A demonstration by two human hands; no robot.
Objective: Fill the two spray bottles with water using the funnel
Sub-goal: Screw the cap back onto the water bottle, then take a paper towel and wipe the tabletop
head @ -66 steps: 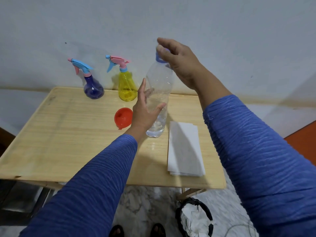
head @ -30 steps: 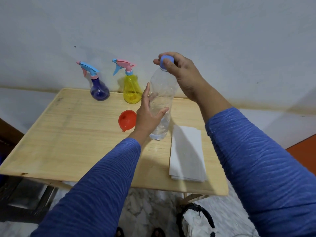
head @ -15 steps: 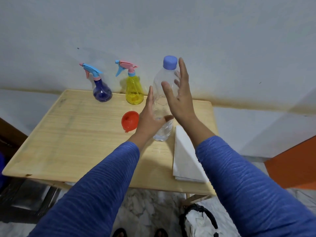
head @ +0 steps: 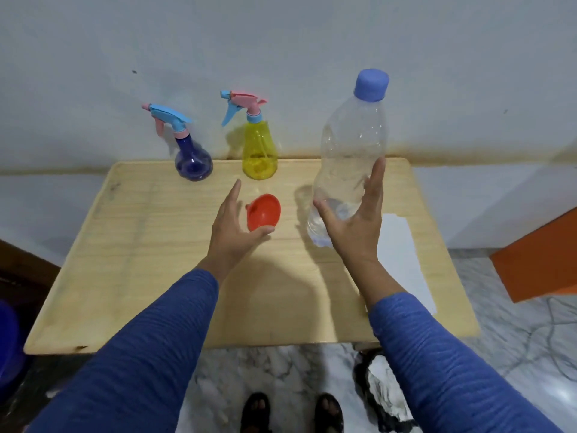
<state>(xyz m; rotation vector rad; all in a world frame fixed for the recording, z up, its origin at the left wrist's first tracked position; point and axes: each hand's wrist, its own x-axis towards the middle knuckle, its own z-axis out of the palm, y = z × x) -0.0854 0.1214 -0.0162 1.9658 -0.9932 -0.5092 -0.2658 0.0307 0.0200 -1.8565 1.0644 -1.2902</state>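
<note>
A clear water bottle point(head: 352, 145) with a blue cap stands slightly tilted at the right of the wooden table point(head: 140, 260), with a little water in its base. My right hand point(head: 356, 226) cups its lower part, thumb on the left and fingers on the right. A red funnel point(head: 265, 210) lies on its side mid-table. My left hand point(head: 231, 232) is open beside it, thumb touching the funnel's near rim. A dark blue spray bottle point(head: 193, 164) and a yellow spray bottle point(head: 259, 154) stand capped at the table's far edge.
A folded white paper towel point(head: 402, 254) lies on the table's right side, partly under my right arm. Below the front edge are a black bin with white paper point(head: 384, 392) and my feet. An orange object point(head: 537, 264) is at right; the wall is just behind the table.
My left hand let go of the water bottle and moved left to the funnel. My right hand left the cap, came down around the bottle's lower body and shifted it right.
</note>
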